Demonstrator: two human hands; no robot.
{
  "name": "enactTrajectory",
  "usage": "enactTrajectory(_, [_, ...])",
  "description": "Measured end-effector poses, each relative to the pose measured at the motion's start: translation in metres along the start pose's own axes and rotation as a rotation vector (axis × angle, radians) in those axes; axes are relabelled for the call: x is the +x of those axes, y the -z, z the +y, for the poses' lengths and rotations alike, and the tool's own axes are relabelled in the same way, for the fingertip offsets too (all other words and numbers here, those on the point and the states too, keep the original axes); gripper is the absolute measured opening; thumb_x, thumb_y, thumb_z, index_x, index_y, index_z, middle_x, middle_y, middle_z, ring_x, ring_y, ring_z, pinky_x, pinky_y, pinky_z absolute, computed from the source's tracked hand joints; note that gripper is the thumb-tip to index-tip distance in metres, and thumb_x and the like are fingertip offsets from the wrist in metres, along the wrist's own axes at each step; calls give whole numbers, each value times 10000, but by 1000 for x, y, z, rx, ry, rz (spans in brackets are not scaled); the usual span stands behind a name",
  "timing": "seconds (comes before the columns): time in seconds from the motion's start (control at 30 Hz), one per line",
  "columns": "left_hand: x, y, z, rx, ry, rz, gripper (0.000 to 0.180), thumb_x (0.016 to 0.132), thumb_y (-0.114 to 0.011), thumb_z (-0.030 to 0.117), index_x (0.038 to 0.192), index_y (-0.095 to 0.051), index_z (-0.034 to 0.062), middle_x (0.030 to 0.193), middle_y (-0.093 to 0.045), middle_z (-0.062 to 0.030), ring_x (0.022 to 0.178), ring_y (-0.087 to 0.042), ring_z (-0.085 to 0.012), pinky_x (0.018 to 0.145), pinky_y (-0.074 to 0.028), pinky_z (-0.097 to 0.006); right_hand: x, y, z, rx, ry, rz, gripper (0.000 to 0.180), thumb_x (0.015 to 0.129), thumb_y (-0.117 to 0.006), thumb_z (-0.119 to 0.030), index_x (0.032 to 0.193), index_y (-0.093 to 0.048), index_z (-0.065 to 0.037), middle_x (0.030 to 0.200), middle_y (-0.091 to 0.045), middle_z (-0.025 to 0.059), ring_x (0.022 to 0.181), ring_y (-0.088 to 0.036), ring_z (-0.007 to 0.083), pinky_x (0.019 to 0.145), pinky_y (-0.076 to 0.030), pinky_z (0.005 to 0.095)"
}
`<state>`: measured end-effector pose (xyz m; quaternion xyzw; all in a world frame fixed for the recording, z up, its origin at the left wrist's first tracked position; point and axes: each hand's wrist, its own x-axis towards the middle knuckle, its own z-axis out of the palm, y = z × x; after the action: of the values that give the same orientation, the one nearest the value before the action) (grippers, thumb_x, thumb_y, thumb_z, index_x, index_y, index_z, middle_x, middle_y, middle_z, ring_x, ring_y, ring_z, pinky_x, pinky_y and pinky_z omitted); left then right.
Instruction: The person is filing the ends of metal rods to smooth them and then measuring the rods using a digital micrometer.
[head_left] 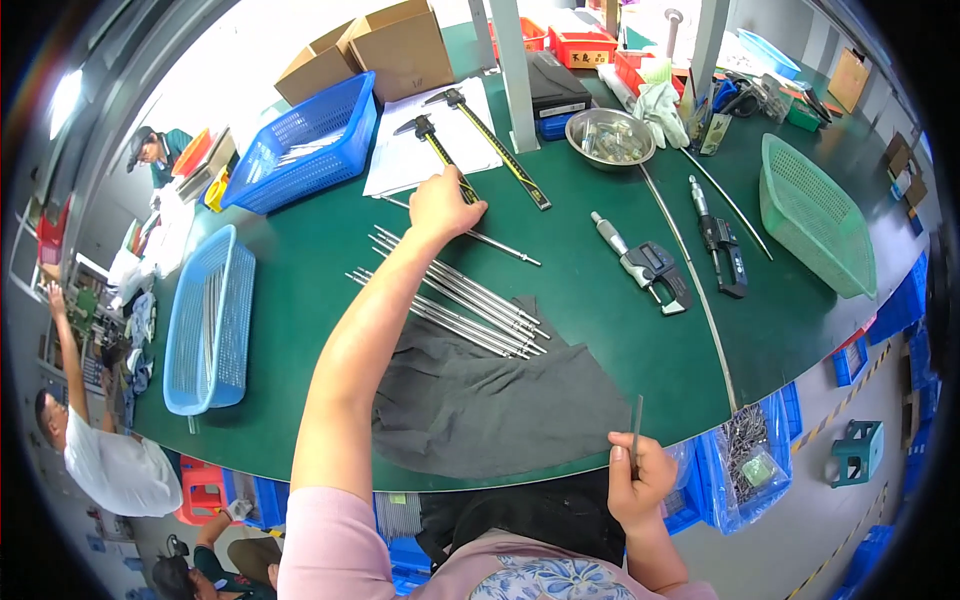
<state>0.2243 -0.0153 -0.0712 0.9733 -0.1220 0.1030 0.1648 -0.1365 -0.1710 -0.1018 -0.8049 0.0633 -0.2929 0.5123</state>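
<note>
Left hand point(443, 205) stretches mid-worktop, closed on a yellow-and-black vernier caliper point(440, 150), while right hand point(640, 478) pinches a thin steel rod point(637, 425) upright at the near edge, ready for gauging.

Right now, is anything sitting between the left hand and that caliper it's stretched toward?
Nothing visible. The left hand is already on the nearer caliper, fingers at its yellow beam; the second caliper lies beside it, apart.
</note>
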Motion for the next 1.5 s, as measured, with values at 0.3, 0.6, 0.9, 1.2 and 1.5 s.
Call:
enactTrajectory(0.3, [17, -31, 26, -153, 43, 132, 469, 663, -778, 311, 980, -610, 9, 844, -670, -130, 842, -647, -300, 764, -503, -409, -1, -5, 1, -32, 41, 9, 96, 790, -627, 20, 869, -669, -12, 632, -643, 45, 393, -465, 100, 406, -360, 235])
enactTrajectory(0.6, [26, -37, 28, -150, -4, 238, 292, 677, -785, 256, 816, -702, 14, 852, -650, -154, 842, -619, -331, 750, -502, -426, -1, -3, 2, -96, 82, -15, 98, 743, -654, -3, 833, -690, -18, 582, -602, 54, 397, -502, 160, 414, -394, 267])
enactTrajectory(0.9, [-4, -5, 0, -28, -297, 210, 231, 731, -601, 113, 935, -691, 51, 922, -655, -132, 909, -616, -317, 801, -496, -400, -4, -4, 1, -97, 55, -15, 54, 760, -650, -23, 807, -675, -15, 666, -665, 79, 454, -570, 205, 446, -439, 298])
enactTrajectory(1.2, [-67, 74, -60, -59, -508, -113, 176, 717, -580, -1, 866, -671, 19, 911, -636, -114, 883, -626, -279, 778, -505, -370, -3, -5, 8, -144, 178, -16, 92, 769, -632, -11, 857, -661, -14, 712, -683, 77, 461, -565, 198, 456, -437, 286])
enactTrajectory(1.5, [-87, 71, -64, -112, -743, -346, 530, 610, -663, 233, 1083, -554, 20, 1000, -529, -146, 982, -509, -335, 872, -432, -409, -3, -8, 6, -218, 245, -19, 119, 767, -624, 10, 879, -648, -22, 749, -694, 66, 487, -585, 187, 471, -450, 270])
